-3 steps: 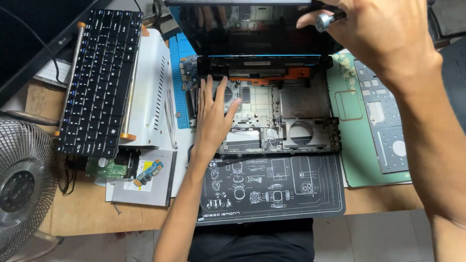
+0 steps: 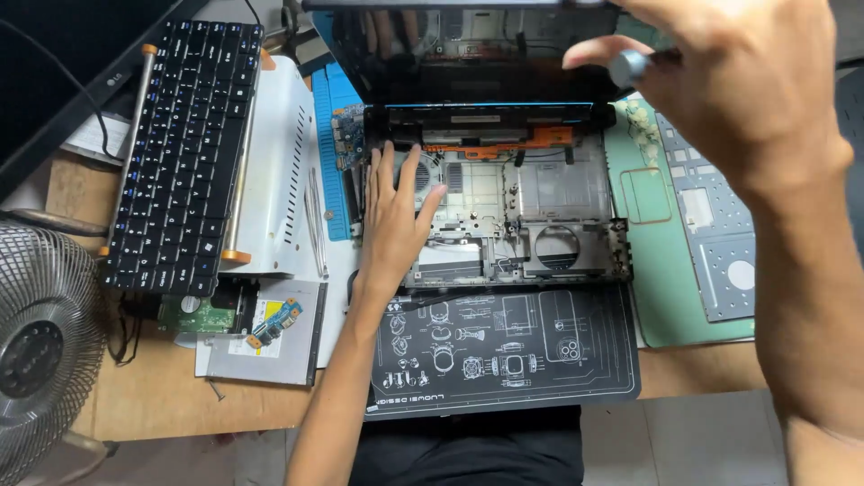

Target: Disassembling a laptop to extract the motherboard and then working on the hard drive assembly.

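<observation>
Left hand (image 2: pixel 393 216) lies flat, fingers spread, on an opened laptop base (image 2: pixel 549 225). Right hand (image 2: pixel 738 81) pinches a screwdriver (image 2: pixel 630 65), blocking the view. Detached black keyboard (image 2: pixel 184 153) and wire fan (image 2: pixel 40 351) sit left.

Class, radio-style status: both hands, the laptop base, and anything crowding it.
Left hand flat on laptop base, fingers spread. Right hand raised, gripping screwdriver near hinge. Keyboard off to the left; green mat alongside on the right.
</observation>
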